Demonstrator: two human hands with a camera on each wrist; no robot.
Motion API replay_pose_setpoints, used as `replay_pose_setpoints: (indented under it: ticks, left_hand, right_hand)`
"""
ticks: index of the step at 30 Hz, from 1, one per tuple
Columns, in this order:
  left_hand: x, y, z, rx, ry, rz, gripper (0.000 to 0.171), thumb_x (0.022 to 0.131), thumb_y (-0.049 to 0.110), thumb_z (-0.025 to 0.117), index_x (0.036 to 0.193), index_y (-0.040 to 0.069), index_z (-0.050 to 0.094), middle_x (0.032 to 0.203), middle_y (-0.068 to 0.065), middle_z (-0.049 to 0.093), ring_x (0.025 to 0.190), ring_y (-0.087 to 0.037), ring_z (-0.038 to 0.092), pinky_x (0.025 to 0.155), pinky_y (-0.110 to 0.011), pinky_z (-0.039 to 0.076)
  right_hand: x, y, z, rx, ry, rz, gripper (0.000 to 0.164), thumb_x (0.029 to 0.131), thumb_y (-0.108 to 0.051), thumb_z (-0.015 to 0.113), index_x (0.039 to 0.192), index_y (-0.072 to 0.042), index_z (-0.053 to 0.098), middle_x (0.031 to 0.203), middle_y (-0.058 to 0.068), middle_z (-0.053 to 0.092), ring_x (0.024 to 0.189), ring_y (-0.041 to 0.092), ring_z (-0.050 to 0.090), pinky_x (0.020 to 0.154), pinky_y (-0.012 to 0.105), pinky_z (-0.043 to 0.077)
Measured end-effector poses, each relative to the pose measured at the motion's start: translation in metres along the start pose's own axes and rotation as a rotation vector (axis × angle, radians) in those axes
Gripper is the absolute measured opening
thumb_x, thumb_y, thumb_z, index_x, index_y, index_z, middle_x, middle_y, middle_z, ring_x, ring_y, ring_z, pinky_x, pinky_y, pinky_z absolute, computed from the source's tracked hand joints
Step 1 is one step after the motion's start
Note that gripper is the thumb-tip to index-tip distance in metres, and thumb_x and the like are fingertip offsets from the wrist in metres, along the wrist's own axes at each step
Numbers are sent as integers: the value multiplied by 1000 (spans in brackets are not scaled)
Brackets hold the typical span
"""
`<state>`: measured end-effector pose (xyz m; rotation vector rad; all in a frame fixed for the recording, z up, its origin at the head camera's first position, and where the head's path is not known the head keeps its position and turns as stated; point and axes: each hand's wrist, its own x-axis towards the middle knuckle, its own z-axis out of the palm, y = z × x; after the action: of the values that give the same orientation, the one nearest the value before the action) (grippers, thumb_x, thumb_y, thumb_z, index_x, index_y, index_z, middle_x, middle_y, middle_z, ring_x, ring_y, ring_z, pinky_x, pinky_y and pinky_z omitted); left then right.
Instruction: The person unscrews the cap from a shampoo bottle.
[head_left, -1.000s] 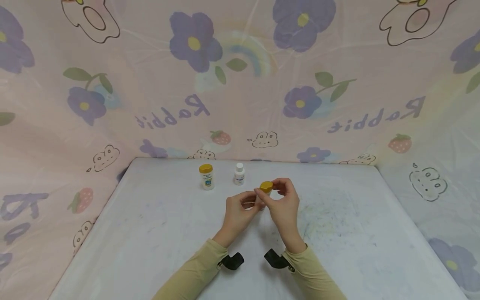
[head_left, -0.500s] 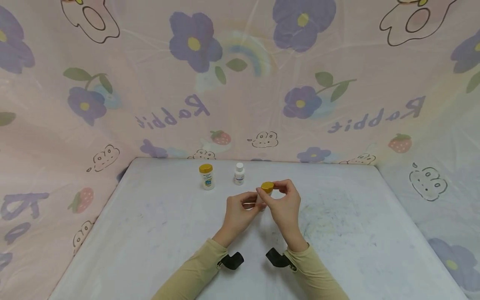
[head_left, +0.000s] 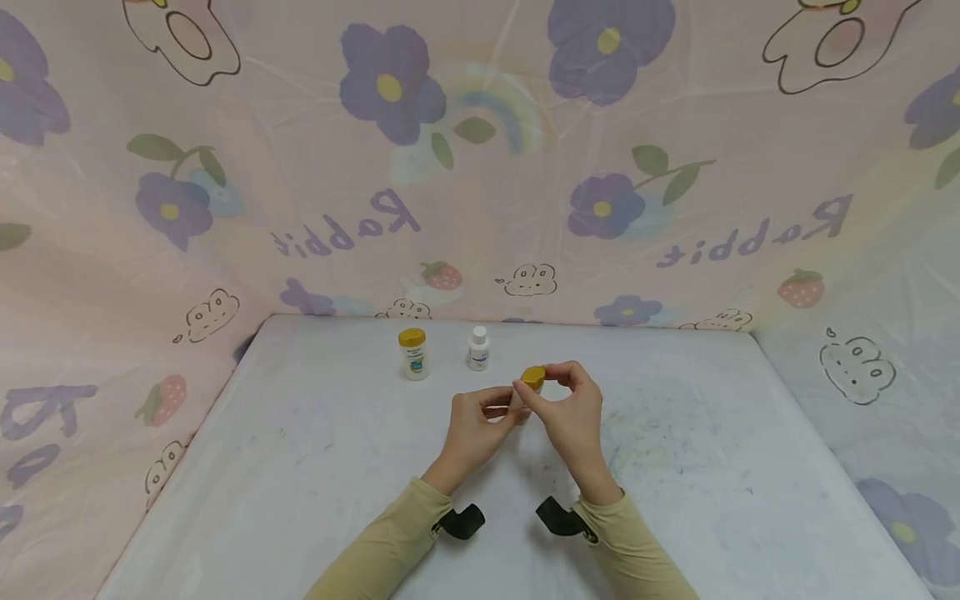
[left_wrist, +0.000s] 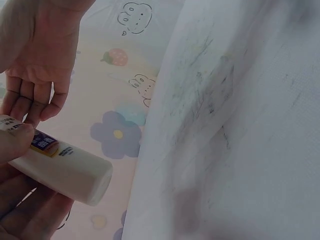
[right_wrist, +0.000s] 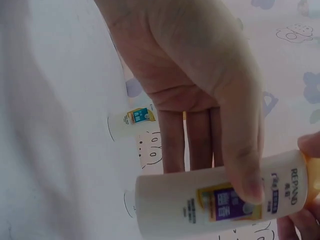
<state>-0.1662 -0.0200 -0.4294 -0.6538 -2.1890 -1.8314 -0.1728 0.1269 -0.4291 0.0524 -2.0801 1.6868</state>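
The left hand [head_left: 477,421] grips the body of a white bottle [right_wrist: 170,202], its thumb laid over the purple-and-yellow label [right_wrist: 229,203], while the right hand [head_left: 567,417] pinches the yellow cap [head_left: 533,377] at the top end. The bottle is held tilted in front of the person, around the middle of the table [head_left: 337,467]; its base seems clear of the surface, though the fingers hide much of it from the head view. Farther back stand two upright bottles: a yellow-capped bottle [head_left: 415,358] and, to its right, a smaller all-white bottle [head_left: 478,352], the two apart. Both arms wear tan sleeves [head_left: 390,542] with black wrist pieces [head_left: 462,522]. Behind the table hangs pink cloth [head_left: 487,192] printed with purple flowers, rabbits and strawberries.
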Motion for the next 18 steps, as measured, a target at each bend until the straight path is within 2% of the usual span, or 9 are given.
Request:
replay_pose_setpoints:
  ticks: [3,10,13,18]
  left_hand:
    - [0,-2,-1,-2,-21,11,23,81,0,75,103,-5,71,96,-15,71,85,-27,70,72,-36,58]
    - [2,-7,-6,-10,-79,6,24,80,0,76,103,-4,72,96,-13,71,88,-24,69,73,-32,58]
    - [2,-8,-8,-34,-105,-7,25,80,1,77,104,-3,71,96,-12,71,89,-22,69,73,-30,58]
    - [3,-8,-10,-66,-144,-20,26,80,1,76,104,-4,71,96,-13,71,89,-21,69,74,-35,58]
  right_hand:
    - [0,-2,-3,10,-30,14,34,70,-17,87,92,-4,65,94,8,66,93,19,54,83,37,40]
    - [-2,-33,-11,-8,-147,46,28,76,-4,80,99,4,65,102,14,66,99,22,56,89,37,41]
    - [0,-31,-15,18,-203,60,29,78,-3,79,103,2,66,104,13,66,100,22,57,93,41,42]
    - [4,-10,-18,40,-264,71,33,79,-4,78,110,-1,67,107,12,67,104,22,58,98,46,40]
